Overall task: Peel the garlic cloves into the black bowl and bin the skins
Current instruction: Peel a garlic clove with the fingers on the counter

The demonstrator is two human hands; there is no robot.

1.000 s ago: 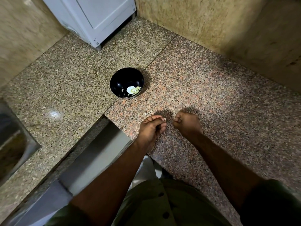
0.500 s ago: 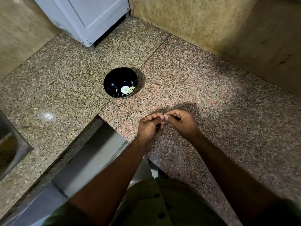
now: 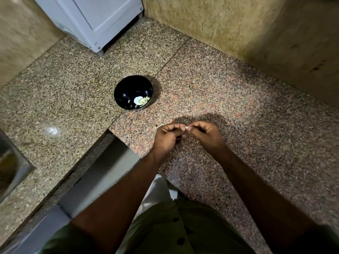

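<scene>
Granite counter [image 3: 229,92] lies under my hands. My left hand [image 3: 167,137] and right hand [image 3: 206,133] both pinch one small garlic clove [image 3: 187,127] at the fingertips, well apart from the black bowl [image 3: 128,90] up-left holding peeled pieces.

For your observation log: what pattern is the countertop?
Speckled granite countertop, brown and pink; head view.

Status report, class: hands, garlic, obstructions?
Left hand and right hand pinching small pale garlic clove. Round black bowl holds peeled pieces. Nothing obstructing.
</scene>
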